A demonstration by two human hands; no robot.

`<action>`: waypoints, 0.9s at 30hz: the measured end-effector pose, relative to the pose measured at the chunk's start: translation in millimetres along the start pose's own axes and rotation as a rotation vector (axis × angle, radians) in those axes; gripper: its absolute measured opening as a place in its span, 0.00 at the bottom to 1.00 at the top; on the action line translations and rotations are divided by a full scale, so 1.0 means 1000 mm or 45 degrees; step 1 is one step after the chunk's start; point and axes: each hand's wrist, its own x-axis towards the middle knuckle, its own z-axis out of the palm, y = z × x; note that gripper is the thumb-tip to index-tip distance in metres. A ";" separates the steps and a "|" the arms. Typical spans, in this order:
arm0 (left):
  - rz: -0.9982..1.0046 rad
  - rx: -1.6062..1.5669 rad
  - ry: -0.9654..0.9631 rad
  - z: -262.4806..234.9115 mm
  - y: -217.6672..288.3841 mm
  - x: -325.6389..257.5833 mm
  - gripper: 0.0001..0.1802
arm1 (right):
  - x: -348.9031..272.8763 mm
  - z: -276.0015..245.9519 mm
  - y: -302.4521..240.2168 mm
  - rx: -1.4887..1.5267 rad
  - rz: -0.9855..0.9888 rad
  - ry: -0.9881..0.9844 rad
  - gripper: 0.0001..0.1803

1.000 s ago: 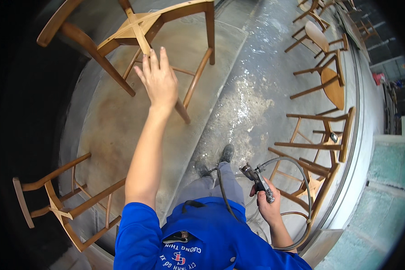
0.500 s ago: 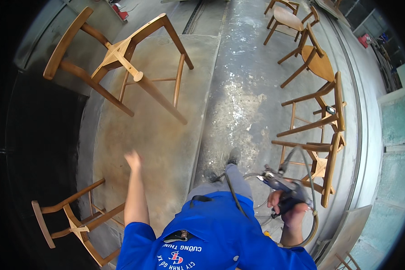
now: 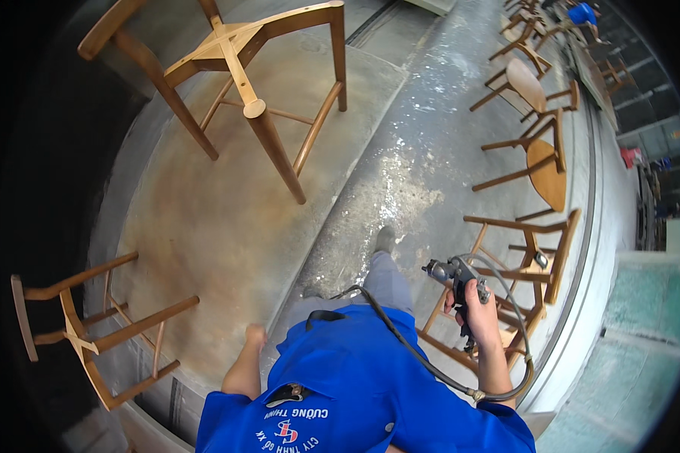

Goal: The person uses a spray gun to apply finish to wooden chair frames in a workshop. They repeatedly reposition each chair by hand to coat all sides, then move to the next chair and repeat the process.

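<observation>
The right hand (image 3: 482, 308) wraps its fingers snugly round the spray gun (image 3: 459, 282), out at the right side, best held steady with its hose (image 3: 531, 368) clear of the row of chairs (image 3: 548, 177), while the left hand (image 3: 256, 337) shows fingers too unclear to read, and a seatless chair (image 3: 277, 155) stands on a brown-stained slab (image 3: 196, 211) beside speckled grey floor (image 3: 397, 181).

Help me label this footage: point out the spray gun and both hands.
Spray gun (image 3: 459, 281), head view, on its body.
Right hand (image 3: 484, 318), head view, just below the thumb.
Left hand (image 3: 256, 335), head view, on its middle.

Upper-left chair (image 3: 236, 69) partly beyond the top edge, distant person (image 3: 581, 14) indistinctly small
</observation>
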 end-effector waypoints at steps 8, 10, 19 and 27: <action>0.539 0.271 -0.370 0.202 0.289 -0.050 0.26 | 0.238 -0.071 -0.063 -0.232 0.119 -0.398 0.22; 0.915 0.360 -0.445 0.257 0.337 -0.087 0.31 | 0.282 -0.103 -0.092 -0.146 0.159 -0.577 0.29; 1.023 0.691 -0.481 0.332 0.495 -0.210 0.16 | 0.368 -0.200 -0.241 0.582 -0.254 -1.151 0.56; 1.262 0.177 -0.010 0.326 0.573 -0.245 0.11 | 0.397 -0.208 -0.320 -0.069 -0.392 -1.001 0.57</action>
